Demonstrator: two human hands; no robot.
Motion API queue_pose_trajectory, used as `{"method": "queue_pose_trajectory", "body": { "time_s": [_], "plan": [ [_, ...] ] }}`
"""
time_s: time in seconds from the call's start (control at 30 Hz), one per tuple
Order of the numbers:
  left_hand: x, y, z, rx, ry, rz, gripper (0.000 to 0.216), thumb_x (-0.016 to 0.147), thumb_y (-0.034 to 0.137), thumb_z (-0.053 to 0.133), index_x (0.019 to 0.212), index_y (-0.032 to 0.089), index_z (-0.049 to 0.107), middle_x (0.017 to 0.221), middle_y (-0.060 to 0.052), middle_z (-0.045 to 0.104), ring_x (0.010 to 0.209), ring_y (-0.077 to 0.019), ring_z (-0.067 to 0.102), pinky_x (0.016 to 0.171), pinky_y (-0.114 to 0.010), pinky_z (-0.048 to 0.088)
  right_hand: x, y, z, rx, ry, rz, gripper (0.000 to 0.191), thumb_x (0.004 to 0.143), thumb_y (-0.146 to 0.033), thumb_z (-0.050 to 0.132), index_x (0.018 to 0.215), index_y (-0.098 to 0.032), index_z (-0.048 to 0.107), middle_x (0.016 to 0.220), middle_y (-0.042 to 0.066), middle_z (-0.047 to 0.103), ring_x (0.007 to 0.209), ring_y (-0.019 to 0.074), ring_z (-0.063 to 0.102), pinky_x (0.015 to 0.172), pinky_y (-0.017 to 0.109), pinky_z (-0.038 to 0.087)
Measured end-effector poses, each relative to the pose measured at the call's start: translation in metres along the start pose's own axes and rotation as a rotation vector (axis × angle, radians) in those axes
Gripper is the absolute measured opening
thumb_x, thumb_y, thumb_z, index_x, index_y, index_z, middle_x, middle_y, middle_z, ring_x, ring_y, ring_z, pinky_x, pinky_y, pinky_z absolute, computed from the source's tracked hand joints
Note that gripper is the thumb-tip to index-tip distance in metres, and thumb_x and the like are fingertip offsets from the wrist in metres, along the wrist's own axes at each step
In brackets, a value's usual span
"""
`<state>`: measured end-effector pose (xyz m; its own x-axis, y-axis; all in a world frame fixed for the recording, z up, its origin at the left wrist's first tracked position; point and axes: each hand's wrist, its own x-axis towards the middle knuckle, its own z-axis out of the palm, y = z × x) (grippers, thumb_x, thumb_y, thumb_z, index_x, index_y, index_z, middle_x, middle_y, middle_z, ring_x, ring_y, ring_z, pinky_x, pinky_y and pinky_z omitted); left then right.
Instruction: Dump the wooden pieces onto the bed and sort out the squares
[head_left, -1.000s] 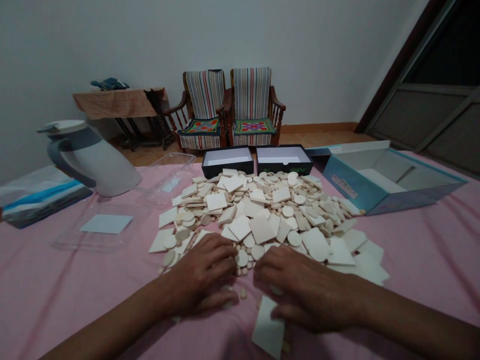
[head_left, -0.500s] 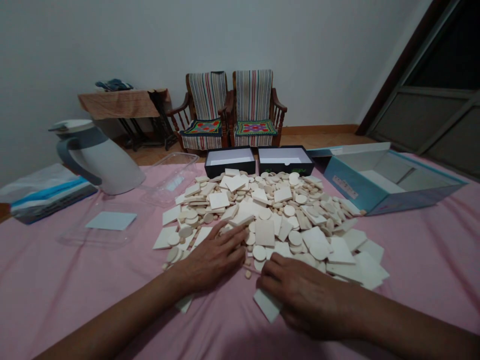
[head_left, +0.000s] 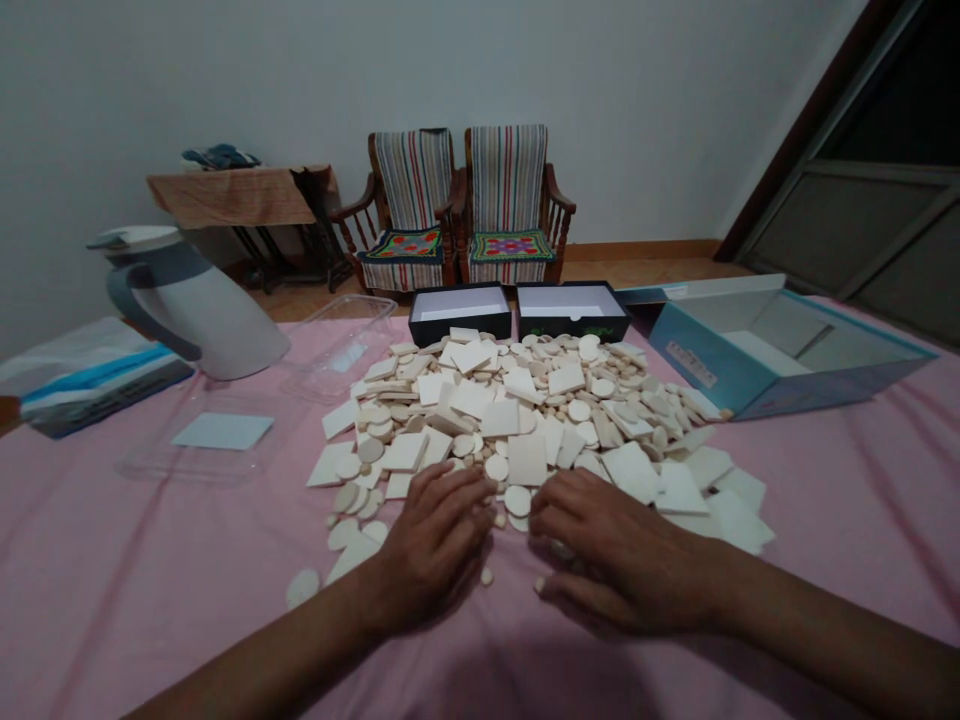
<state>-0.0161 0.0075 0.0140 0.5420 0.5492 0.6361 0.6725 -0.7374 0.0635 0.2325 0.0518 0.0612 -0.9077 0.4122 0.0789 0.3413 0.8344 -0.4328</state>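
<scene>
A wide heap of pale wooden pieces, with square tiles (head_left: 527, 459), round discs (head_left: 517, 500) and small beads (head_left: 487, 577), lies in front of me. My left hand (head_left: 442, 535) rests at the heap's near edge, palm down, fingers stretched forward over the pieces. My right hand (head_left: 619, 555) lies opposite, its fingers bent over the near pieces and its thumb held apart; the palm is hidden. A tiny pale piece shows by the right thumb tip. Beside my left wrist sit a loose disc (head_left: 303, 590) and a square tile (head_left: 354, 556).
Two black boxes (head_left: 460, 313) (head_left: 573, 312) stand behind the heap, and a blue open box (head_left: 780, 350) is at right. A grey-white jug (head_left: 225, 315), clear plastic trays (head_left: 142, 458) and a tissue pack (head_left: 105, 385) are at left on the pink cloth (head_left: 225, 590).
My right hand has moved forward to the heap and spread its thumb; the tile that was beneath it no longer shows. My left hand has drawn slightly back, and more discs show near its wrist.
</scene>
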Motion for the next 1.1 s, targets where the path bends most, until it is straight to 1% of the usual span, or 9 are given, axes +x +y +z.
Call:
{"method": "queue_pose_trajectory", "body": {
  "time_s": [0.1, 0.2, 0.33, 0.5, 0.67, 0.83, 0.9, 0.97, 1.1],
  "plan": [
    [-0.017, 0.024, 0.002, -0.034, -0.043, 0.088, 0.021, 0.08, 0.008, 0.061, 0.1, 0.014, 0.063, 0.113, -0.01, 0.069, 0.116, -0.0232, 0.056, 0.107, -0.045, 0.037, -0.014, -0.007, 0.016, -0.026, -0.064, -0.062, 0.026, 0.087, -0.035, 0.054, 0.105, -0.017, 0.056, 0.103, 0.01, 0.057, 0.095, 0.0222, 0.048, 0.085, 0.039, 0.038],
    [-0.025, 0.035, -0.002, -0.043, -0.083, 0.137, 0.013, 0.083, 0.008, 0.06, 0.094, 0.013, 0.064, 0.113, -0.008, 0.07, 0.116, -0.0213, 0.056, 0.111, -0.042, 0.033, -0.018, -0.005, 0.032, -0.107, -0.073, -0.123, 0.035, 0.087, -0.039, 0.054, 0.114, -0.016, 0.054, 0.111, 0.012, 0.057, 0.103, 0.0241, 0.047, 0.089, 0.041, 0.035],
    [-0.029, 0.04, -0.007, -0.074, -0.104, 0.185, 0.013, 0.081, 0.005, 0.06, 0.091, 0.011, 0.065, 0.111, -0.009, 0.07, 0.113, -0.0212, 0.057, 0.109, -0.041, 0.035, -0.01, 0.006, 0.043, -0.316, -0.012, -0.105, 0.016, 0.094, -0.022, 0.045, 0.102, -0.017, 0.058, 0.109, 0.01, 0.059, 0.104, 0.0218, 0.048, 0.09, 0.039, 0.034],
    [-0.032, 0.042, -0.006, -0.103, -0.119, 0.208, 0.009, 0.079, 0.009, 0.059, 0.086, 0.013, 0.063, 0.1, -0.008, 0.071, 0.106, -0.0207, 0.059, 0.103, -0.04, 0.04, 0.011, 0.029, 0.031, -0.503, 0.113, -0.018, 0.013, 0.093, -0.014, 0.046, 0.095, -0.015, 0.06, 0.105, 0.011, 0.059, 0.098, 0.0223, 0.049, 0.086, 0.038, 0.036],
    [-0.033, 0.04, -0.006, -0.139, -0.154, 0.21, 0.003, 0.076, 0.012, 0.058, 0.077, 0.015, 0.059, 0.079, -0.006, 0.067, 0.089, -0.0189, 0.061, 0.096, -0.041, 0.044, 0.021, 0.025, 0.02, -0.402, 0.236, 0.105, 0.015, 0.088, -0.011, 0.049, 0.099, -0.012, 0.059, 0.109, 0.014, 0.059, 0.1, 0.0233, 0.049, 0.085, 0.038, 0.038],
    [-0.03, 0.04, -0.005, -0.164, -0.168, 0.248, 0.011, 0.076, 0.011, 0.059, 0.067, 0.017, 0.055, 0.065, -0.004, 0.06, 0.073, -0.0176, 0.058, 0.08, -0.038, 0.048, 0.02, 0.004, 0.04, -0.267, 0.085, -0.158, 0.035, 0.091, -0.017, 0.044, 0.125, -0.017, 0.051, 0.128, 0.013, 0.055, 0.122, 0.0229, 0.043, 0.098, 0.042, 0.034],
    [-0.03, 0.04, -0.004, -0.167, -0.179, 0.252, 0.013, 0.076, 0.011, 0.058, 0.064, 0.017, 0.055, 0.063, -0.004, 0.058, 0.069, -0.0172, 0.056, 0.072, -0.036, 0.048, 0.027, 0.003, 0.047, -0.312, 0.061, -0.174, 0.039, 0.093, -0.018, 0.041, 0.132, -0.018, 0.046, 0.136, 0.013, 0.05, 0.132, 0.0238, 0.036, 0.103, 0.046, 0.03],
    [-0.03, 0.04, -0.004, -0.168, -0.188, 0.257, 0.015, 0.076, 0.012, 0.057, 0.063, 0.017, 0.054, 0.062, -0.004, 0.057, 0.067, -0.017, 0.054, 0.068, -0.035, 0.048, 0.04, 0.007, 0.051, -0.374, 0.083, -0.129, 0.036, 0.094, -0.016, 0.041, 0.128, -0.019, 0.05, 0.137, 0.012, 0.05, 0.134, 0.0244, 0.034, 0.106, 0.049, 0.026],
    [-0.032, 0.04, -0.004, -0.164, -0.222, 0.255, 0.017, 0.079, 0.014, 0.057, 0.063, 0.019, 0.053, 0.063, -0.004, 0.056, 0.069, -0.0171, 0.055, 0.067, -0.034, 0.048, 0.07, 0.022, 0.043, -0.497, 0.148, -0.013, 0.019, 0.092, -0.017, 0.046, 0.105, -0.017, 0.061, 0.119, 0.012, 0.06, 0.128, 0.0254, 0.04, 0.111, 0.051, 0.018]
  ]
}}
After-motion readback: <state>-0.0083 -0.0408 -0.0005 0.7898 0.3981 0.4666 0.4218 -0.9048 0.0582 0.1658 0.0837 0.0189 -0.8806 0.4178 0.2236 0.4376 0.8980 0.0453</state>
